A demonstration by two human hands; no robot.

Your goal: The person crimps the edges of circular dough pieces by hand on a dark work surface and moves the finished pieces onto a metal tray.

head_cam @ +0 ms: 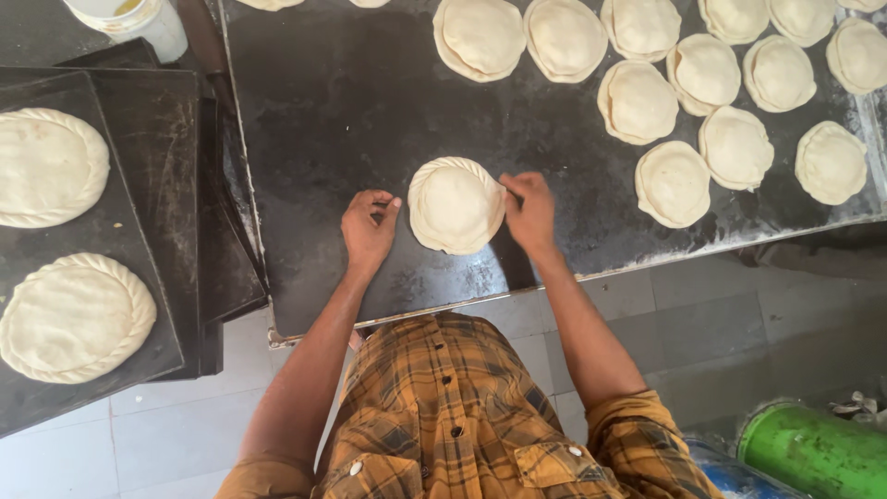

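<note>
Fingers first: from the head view, your right hand (530, 214) is pinching the right rim of a round dough disc (455, 205), thumb and fingertips drawn together on its twisted edge, so that grip is clamped on the pastry. Your left hand (370, 226) is resting just beside the disc's left edge, fingers curled inward and loosely apart, the thumb tip close to the rim; whether it is actually touching the dough you cannot tell from here, and it is holding nothing.

The disc is lying flat on the dark counter (333, 111), near its front edge, directly ahead of you and between your two hands. Its border is showing a rope-like crimp along the top and left.

Further back and to the right, a cluster of uncrimped dough rounds (702, 102) is sitting on the same counter, some overlapping their neighbours. To your left, a dark tray (139, 166) is carrying two larger crimped rounds (74, 319), one behind the other and apart.

A white container (139, 20) is standing at the top left corner, with something yellowish showing inside. A green cylindrical object (818, 453) is lying on the tiled floor at the lower right.
</note>
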